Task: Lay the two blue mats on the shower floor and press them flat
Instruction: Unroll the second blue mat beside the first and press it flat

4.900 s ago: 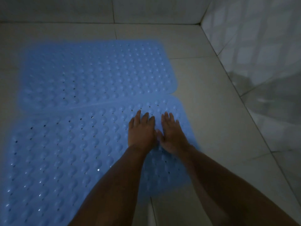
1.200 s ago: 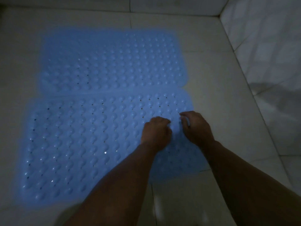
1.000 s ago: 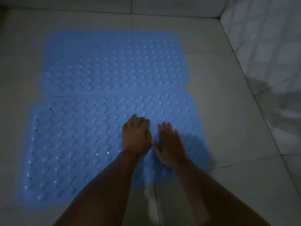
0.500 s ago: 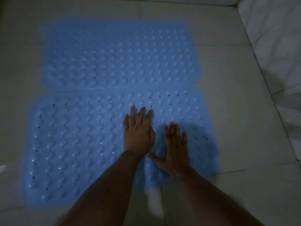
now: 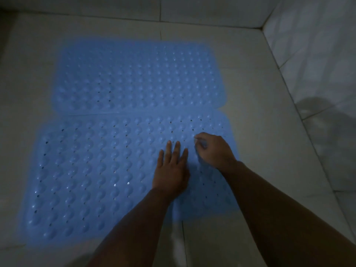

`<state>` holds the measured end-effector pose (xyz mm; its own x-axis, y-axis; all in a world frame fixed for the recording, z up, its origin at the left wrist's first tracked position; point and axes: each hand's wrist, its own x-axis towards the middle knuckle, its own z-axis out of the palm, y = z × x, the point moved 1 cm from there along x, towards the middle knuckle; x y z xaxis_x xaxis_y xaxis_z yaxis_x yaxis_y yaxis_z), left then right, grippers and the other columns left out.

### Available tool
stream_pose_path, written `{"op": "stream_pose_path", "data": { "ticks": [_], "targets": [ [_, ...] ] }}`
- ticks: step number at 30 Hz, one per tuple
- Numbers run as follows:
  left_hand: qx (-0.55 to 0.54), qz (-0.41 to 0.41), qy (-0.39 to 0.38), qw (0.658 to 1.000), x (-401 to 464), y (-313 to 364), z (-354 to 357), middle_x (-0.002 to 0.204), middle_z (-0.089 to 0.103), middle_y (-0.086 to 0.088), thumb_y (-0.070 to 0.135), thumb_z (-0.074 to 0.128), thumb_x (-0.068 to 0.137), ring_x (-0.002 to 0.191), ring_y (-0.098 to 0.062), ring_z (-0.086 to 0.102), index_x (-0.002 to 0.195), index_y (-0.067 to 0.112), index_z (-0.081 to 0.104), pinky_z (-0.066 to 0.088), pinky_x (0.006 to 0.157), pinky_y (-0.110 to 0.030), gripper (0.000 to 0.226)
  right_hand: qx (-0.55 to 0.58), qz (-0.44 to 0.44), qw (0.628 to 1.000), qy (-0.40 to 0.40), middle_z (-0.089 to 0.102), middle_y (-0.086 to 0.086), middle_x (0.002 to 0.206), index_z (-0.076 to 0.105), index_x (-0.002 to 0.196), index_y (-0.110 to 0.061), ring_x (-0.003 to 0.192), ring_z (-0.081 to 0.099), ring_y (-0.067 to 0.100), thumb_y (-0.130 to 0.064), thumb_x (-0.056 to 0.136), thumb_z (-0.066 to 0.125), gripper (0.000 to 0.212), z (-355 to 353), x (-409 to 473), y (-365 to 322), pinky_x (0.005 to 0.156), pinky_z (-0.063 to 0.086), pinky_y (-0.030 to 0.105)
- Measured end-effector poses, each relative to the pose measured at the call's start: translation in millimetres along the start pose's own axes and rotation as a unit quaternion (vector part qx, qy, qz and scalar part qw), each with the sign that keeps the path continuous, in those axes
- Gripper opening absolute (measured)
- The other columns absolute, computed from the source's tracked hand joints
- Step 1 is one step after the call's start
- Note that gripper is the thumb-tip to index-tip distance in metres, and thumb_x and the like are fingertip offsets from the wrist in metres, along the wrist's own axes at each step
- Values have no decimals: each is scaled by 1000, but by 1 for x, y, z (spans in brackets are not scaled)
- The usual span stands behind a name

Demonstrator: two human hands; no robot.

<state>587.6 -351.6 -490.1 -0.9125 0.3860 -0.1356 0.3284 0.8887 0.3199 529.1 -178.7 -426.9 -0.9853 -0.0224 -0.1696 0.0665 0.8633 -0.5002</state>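
Note:
Two blue studded mats lie side by side on the pale tiled shower floor (image 5: 262, 135). The far mat (image 5: 134, 78) and the near mat (image 5: 92, 170) touch along their long edges. My left hand (image 5: 171, 170) rests flat on the right half of the near mat, fingers straight and pointing away from me. Just to its right, my right hand (image 5: 213, 149) hovers at the same mat with its fingers curled under. Nothing shows inside those fingers. Both mats look flat where I can see them.
A tiled wall (image 5: 317, 64) rises along the right side and meets the back wall (image 5: 192, 8) at the far right corner. Bare floor tiles surround the mats on the right, the far side and the near edge. The light is dim.
My right hand has lifted from flat, moved forward and right, and curled its fingers. My left hand stays flat on the near mat. The camera view has shifted a little.

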Motion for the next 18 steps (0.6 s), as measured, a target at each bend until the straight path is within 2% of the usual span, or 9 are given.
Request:
{"op": "stream_pose_path", "data": {
  "ticks": [4,8,12,15,18],
  "targets": [
    [35,13,12,999,-5,8,18,170,9,-15,63,32,101,157,-37,1,161,13,24,13,121,-64,78,4,-60,996,70,74,2,108,75,108,-16,106,65,24,-35,92,57,31,13,3,11,93,48,30],
    [44,15,25,999,-6,9,16,170,7,-13,66,32,100,158,-33,-1,162,14,22,13,122,-62,81,13,-120,984,131,73,5,103,74,103,-12,101,66,30,-26,96,58,23,24,17,25,90,51,34],
    [50,12,16,999,-5,8,18,171,2,-12,71,29,99,158,-32,-5,163,16,15,11,122,-62,86,11,-128,981,145,72,7,107,74,105,-10,107,64,30,-23,97,59,21,26,26,31,95,50,36],
    [39,19,6,999,-5,7,17,171,-1,-13,88,28,87,157,-32,-10,163,16,12,5,123,-63,105,5,-111,986,123,71,6,109,73,106,-13,111,63,29,-27,98,57,23,32,27,35,98,49,37],
    [28,17,-29,999,-5,7,13,171,-6,-12,95,27,79,157,-32,-14,164,17,8,-1,123,-63,117,-5,-113,987,112,72,4,105,73,102,-15,107,64,29,-34,98,53,28,29,20,30,93,51,40]
  ]
}}
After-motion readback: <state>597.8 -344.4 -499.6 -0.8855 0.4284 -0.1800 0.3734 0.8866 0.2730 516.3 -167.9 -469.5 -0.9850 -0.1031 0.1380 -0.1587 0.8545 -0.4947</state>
